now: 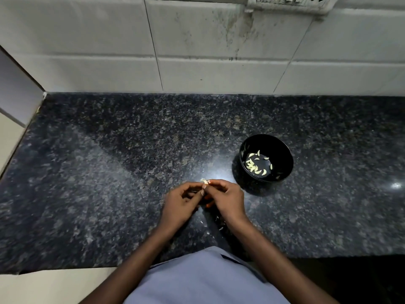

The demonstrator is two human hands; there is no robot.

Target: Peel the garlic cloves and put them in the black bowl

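both hands meet over the dark stone counter (109,172), fingertips together on one garlic clove (205,181). the left hand (182,202) curls its fingers and pinches the clove from the left; the right hand (228,200) pinches it from the right, thumb and forefinger closed on the pale tip. the clove pokes out at the far side of the fingertips, pointing away from the body; how much skin is left on it is too small to tell. a few pale scraps of skin (219,227) lie on the counter under the wrists.

the black bowl (282,150) stands to the right and a little farther back, near but apart from the hands, with a scatter of peeled cloves (255,164) already on its bottom. so the right hand is the nearer one to the bowl, and once the clove is bare the drop would likely be a short reach right and forward, over the near rim. peeling looks to be the step in hand, with the task well along.
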